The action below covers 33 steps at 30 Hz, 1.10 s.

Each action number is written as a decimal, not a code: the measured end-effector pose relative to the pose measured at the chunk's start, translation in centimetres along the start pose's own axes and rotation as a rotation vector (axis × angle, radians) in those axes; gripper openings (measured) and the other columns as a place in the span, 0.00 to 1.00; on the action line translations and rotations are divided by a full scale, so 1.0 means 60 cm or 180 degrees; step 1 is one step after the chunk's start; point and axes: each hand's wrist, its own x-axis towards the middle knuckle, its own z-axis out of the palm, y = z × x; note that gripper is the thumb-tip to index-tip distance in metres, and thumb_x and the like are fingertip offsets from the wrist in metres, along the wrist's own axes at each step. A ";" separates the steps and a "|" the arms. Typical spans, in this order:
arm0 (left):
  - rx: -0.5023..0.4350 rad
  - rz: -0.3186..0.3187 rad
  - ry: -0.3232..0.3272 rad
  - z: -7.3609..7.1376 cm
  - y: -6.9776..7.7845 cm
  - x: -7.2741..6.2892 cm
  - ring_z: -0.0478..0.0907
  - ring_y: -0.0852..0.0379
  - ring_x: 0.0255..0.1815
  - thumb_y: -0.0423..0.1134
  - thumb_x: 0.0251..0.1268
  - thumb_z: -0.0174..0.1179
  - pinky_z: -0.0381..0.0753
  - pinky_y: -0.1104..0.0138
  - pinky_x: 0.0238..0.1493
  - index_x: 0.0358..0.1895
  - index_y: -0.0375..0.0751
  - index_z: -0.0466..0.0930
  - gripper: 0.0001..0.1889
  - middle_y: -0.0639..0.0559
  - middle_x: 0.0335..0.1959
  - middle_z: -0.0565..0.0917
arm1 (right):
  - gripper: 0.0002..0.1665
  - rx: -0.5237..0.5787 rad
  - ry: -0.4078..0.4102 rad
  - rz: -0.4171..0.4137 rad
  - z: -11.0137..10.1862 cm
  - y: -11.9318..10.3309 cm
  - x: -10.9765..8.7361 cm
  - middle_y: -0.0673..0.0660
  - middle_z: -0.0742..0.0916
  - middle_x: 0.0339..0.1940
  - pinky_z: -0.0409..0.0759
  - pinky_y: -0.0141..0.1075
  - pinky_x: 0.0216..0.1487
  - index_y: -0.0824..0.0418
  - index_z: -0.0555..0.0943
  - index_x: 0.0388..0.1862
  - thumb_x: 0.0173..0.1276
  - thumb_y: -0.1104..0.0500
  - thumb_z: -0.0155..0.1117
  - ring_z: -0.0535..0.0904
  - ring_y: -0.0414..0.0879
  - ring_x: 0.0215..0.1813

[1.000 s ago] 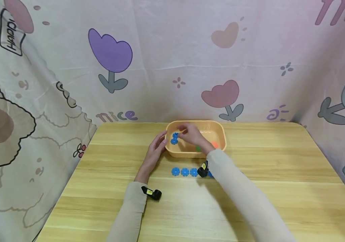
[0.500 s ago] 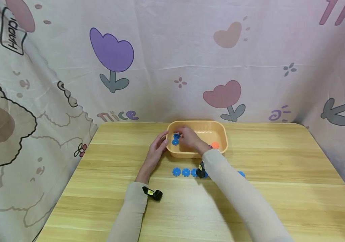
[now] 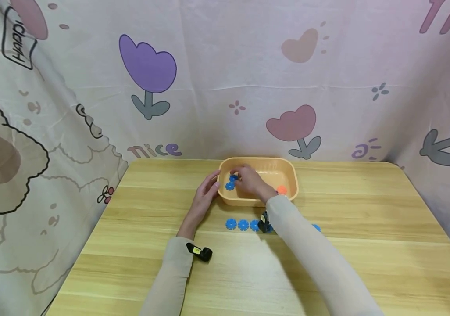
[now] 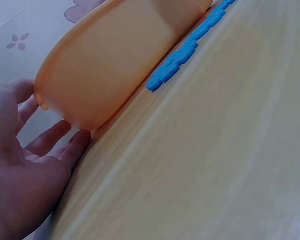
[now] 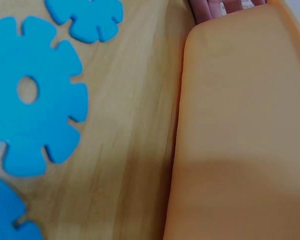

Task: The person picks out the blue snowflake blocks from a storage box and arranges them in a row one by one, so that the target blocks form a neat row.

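In the head view, my left hand (image 3: 202, 198) rests its fingers against the left end of a light orange plastic basket (image 3: 260, 202). The left wrist view shows those fingertips on the outer wall, fairly straight. My right hand (image 3: 250, 181) reaches inside the basket and pinches a blue notched snowflake disc (image 3: 233, 177). Just below that one lies another blue disc (image 3: 230, 186) on the basket floor. The right wrist view catches only the basket's outer wall (image 5: 239, 125) and the discs on the table, not the right fingers.
Several blue snowflake discs (image 3: 243, 225) form a row on the wooden table (image 3: 225, 276) before the basket, partly hidden by the right wrist and sleeve. An orange disc (image 3: 282, 190) lies at the basket's right. A printed cloth (image 3: 209, 66) hangs behind the table.
My right hand has reached lower among the blue discs in the basket, and the disc at its fingertips has tilted and shifted slightly. The left hand has stayed at the basket's end.
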 end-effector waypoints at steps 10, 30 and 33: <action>0.0057 -0.0009 -0.0004 0.001 0.001 0.000 0.67 0.46 0.75 0.44 0.83 0.51 0.72 0.54 0.71 0.77 0.47 0.67 0.24 0.44 0.76 0.68 | 0.15 0.0186 -0.0027 0.0126 -0.010 0.003 -0.007 0.63 0.85 0.48 0.83 0.44 0.55 0.69 0.82 0.53 0.69 0.66 0.69 0.80 0.53 0.47; 0.0141 -0.0086 0.0043 0.000 0.002 -0.004 0.67 0.47 0.75 0.47 0.82 0.52 0.71 0.53 0.71 0.76 0.52 0.68 0.24 0.45 0.77 0.67 | 0.13 0.0897 0.0219 0.0039 -0.042 0.022 -0.051 0.61 0.86 0.40 0.86 0.38 0.38 0.66 0.79 0.54 0.72 0.71 0.60 0.84 0.51 0.39; 0.0144 -0.0081 0.0029 0.000 0.002 -0.003 0.66 0.45 0.76 0.47 0.83 0.51 0.71 0.53 0.72 0.77 0.50 0.67 0.24 0.43 0.77 0.66 | 0.14 0.0925 0.0302 0.0011 -0.052 0.019 -0.061 0.61 0.86 0.40 0.86 0.38 0.38 0.67 0.79 0.55 0.73 0.70 0.60 0.85 0.50 0.38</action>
